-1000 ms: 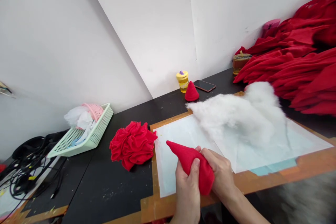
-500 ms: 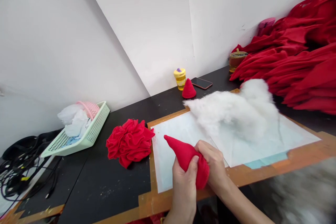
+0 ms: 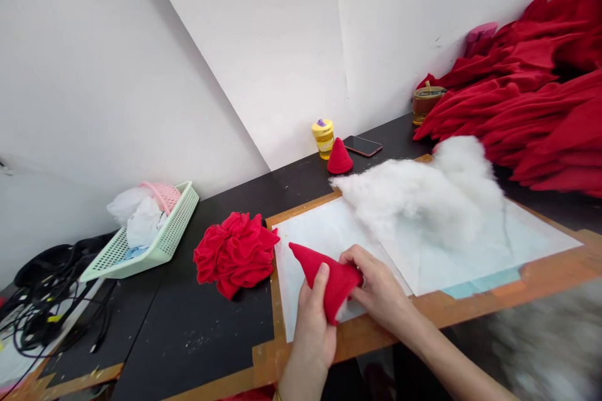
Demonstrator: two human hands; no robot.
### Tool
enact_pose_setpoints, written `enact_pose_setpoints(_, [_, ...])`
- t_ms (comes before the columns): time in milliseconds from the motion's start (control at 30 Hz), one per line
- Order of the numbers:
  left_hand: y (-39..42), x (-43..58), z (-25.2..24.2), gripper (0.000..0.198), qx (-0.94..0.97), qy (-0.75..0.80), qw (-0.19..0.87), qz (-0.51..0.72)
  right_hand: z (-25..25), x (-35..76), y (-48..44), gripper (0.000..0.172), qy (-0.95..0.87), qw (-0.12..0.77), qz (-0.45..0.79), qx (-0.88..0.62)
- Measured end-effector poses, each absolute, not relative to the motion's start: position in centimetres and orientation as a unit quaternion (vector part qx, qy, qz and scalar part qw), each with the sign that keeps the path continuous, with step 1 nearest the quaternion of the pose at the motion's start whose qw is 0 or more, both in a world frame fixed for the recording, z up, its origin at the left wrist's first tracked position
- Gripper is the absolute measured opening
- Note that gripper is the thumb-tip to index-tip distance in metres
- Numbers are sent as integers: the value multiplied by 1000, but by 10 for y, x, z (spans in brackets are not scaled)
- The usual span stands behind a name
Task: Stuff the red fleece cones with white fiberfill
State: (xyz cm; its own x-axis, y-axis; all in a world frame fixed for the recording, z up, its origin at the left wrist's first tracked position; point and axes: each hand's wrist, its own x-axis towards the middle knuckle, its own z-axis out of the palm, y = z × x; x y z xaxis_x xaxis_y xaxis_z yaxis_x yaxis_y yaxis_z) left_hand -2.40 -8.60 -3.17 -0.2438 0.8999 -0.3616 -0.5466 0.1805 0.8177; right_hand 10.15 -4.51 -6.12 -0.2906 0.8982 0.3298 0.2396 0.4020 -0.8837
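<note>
My left hand (image 3: 313, 326) grips a red felt cone (image 3: 327, 276) from below, its tip pointing up and left. My right hand (image 3: 376, 285) pinches the cone's wide open end, where a little white stuffing shows. Both hands hover over the near edge of a white sheet (image 3: 527, 247) on the table. A big heap of white stuffing (image 3: 423, 197) lies on that sheet just beyond my right hand. A bunch of red felt pieces (image 3: 234, 252) sits to the left of the sheet.
A finished red cone (image 3: 339, 158), a yellow jar (image 3: 324, 137), a phone (image 3: 362, 146) and a glass jar (image 3: 424, 102) stand by the wall. Red fabric (image 3: 531, 109) is piled at the right. A green basket (image 3: 153, 235) and black cables (image 3: 42, 301) lie at the left.
My right hand has slid from around the cone's side to its open end. The cone now lies a bit higher and flatter in my left hand.
</note>
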Motion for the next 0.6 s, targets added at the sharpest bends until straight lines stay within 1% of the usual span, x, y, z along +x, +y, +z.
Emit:
enact_pose_setpoints(67, [-91,-14,-35,44,237,505,565,608,-66,92,-46,14,-703,478,317,-420])
enact_pose_setpoints(167, [-96,-1,-40,47,285,508,545,603,-71,86,-51,22,-695,509,248,-443])
enact_pose_setpoints(233, [-95,3,-41,48,299,512,538,600,-73,89,-53,25,-689,519,230,-450])
enact_pose_setpoints(300, [-91,0,-40,48,308,524,532,589,-74,97,-54,23,-675,521,258,-454])
enact_pose_setpoints(333, [-88,-4,-39,48,310,530,532,583,-73,103,-54,19,-668,513,298,-449])
enact_pose_setpoints(400, [-82,-16,-36,50,308,539,535,574,-71,119,-51,5,-654,476,417,-416])
enact_pose_setpoints(433, [-79,-23,-35,52,307,537,538,572,-70,127,-49,13,-642,453,480,-390])
enact_pose_setpoints(500, [-74,-34,-32,58,310,529,545,571,-66,138,-47,40,-600,423,585,-346])
enact_pose_setpoints(533, [-72,-37,-30,62,313,524,548,571,-64,139,-46,48,-569,421,620,-339])
enact_pose_setpoints(600, [-70,-38,-29,66,322,505,556,576,-61,134,-46,55,-503,432,657,-359])
